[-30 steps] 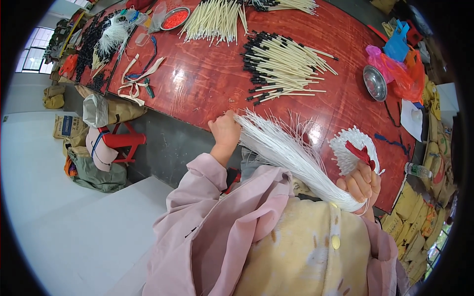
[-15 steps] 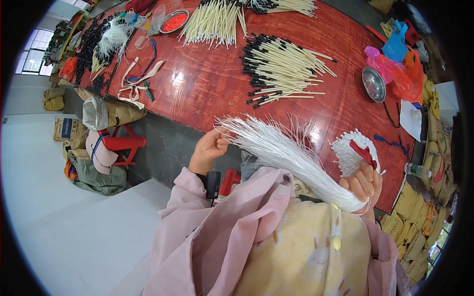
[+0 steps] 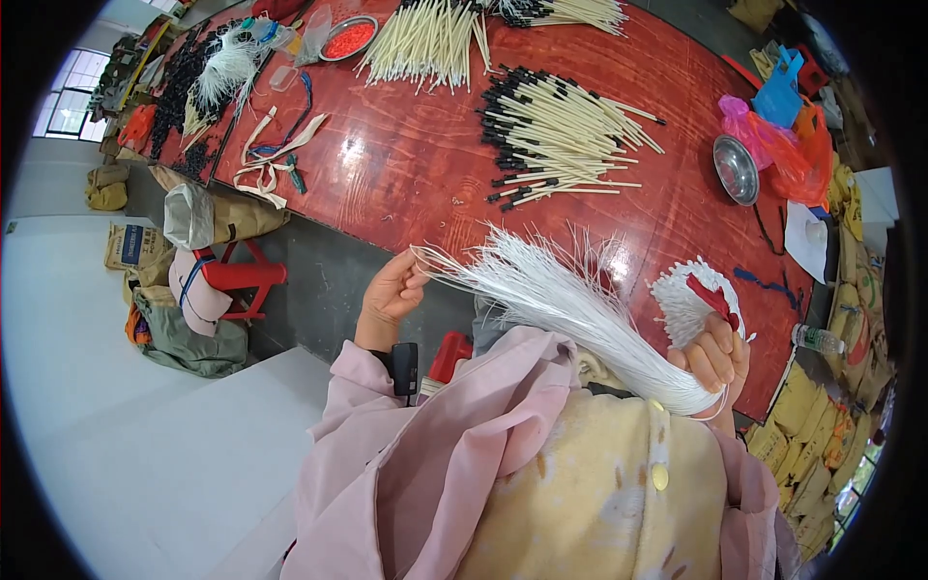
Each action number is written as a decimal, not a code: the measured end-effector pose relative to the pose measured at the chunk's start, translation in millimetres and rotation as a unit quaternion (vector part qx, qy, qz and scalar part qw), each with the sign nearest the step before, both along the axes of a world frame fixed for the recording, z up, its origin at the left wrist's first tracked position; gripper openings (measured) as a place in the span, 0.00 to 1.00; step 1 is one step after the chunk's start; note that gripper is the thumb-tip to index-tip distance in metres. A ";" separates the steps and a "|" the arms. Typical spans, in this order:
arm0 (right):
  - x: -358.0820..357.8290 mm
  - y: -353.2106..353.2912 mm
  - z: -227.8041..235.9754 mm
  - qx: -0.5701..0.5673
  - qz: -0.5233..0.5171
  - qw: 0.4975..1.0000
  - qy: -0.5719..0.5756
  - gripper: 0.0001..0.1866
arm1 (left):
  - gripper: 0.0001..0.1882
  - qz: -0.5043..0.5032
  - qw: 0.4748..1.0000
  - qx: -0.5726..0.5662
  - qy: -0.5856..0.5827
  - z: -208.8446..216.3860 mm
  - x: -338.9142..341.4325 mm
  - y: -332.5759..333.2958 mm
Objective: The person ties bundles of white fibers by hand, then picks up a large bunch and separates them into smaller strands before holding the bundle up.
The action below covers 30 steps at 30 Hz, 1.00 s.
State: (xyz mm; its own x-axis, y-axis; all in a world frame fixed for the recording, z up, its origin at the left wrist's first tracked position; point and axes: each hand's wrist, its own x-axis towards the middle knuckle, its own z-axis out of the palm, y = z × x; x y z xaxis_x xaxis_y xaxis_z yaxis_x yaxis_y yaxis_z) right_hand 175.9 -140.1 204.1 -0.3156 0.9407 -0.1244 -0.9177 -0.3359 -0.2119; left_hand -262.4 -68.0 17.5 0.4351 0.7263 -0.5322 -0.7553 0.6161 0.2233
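A thick bundle of white strings (image 3: 590, 309) arcs from in front of my chest toward the table. My right hand (image 3: 713, 360) is closed round it at the right, where its knobbed white ends (image 3: 681, 290) fan out above the fist. A dark red cloth strip (image 3: 713, 298) lies against those ends, by my knuckles. Away to the left, my left hand (image 3: 390, 295) pinches the tips of a few strings, pulled out from the loose end of the bundle. The other string tips spread freely over the table edge.
On the red table (image 3: 406, 184) lie pale sticks with black ends (image 3: 565, 135), more sticks (image 3: 425, 43), cloth strips (image 3: 275, 159) and a bowl of red bits (image 3: 350, 39). A metal bowl (image 3: 737, 169), plastic bags (image 3: 773, 116) and a bottle (image 3: 817, 338) are at right. A red stool (image 3: 246, 275) stands left.
My left hand has moved a little left, drawing a few string tips farther out from the bundle. My right hand keeps its hold in nearly the same place.
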 end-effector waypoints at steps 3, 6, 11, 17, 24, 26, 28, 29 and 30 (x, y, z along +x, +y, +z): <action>0.5 -1.2 -1.6 0.003 0.000 1.000 -0.002 0.09 | 0.07 -0.004 0.999 0.008 0.045 -0.8 0.2 0.0; 0.7 -3.0 -0.6 0.002 -0.003 1.000 -0.004 0.09 | 0.06 0.026 0.997 -0.015 0.074 -0.4 5.2 2.2; 2.1 -1.7 -1.8 0.001 -0.004 1.000 -0.007 0.09 | 0.06 -0.007 0.985 -0.003 0.172 4.0 14.0 11.7; 1.3 0.3 -2.3 0.002 -0.001 1.000 -0.007 0.09 | 0.07 0.026 0.994 -0.101 -0.043 -13.8 -0.2 11.2; 2.6 -1.5 -5.1 0.004 0.000 1.000 -0.004 0.09 | 0.08 -0.020 0.999 -0.012 -0.022 -8.5 15.1 9.4; 3.5 -1.7 -6.5 0.007 0.003 1.000 -0.002 0.09 | 0.08 0.008 0.987 -0.072 0.141 3.2 23.1 8.8; 3.7 -1.6 -7.6 0.007 0.006 1.000 0.000 0.09 | 0.08 0.020 0.987 -0.054 0.147 4.6 27.8 8.6; 3.7 -1.5 -7.6 0.004 0.005 1.000 0.001 0.09 | 0.08 0.034 0.987 -0.036 0.153 6.1 29.9 8.2; 3.7 -1.5 -7.5 0.000 0.003 1.000 0.003 0.09 | 0.09 0.047 0.986 -0.018 0.158 7.7 31.6 7.9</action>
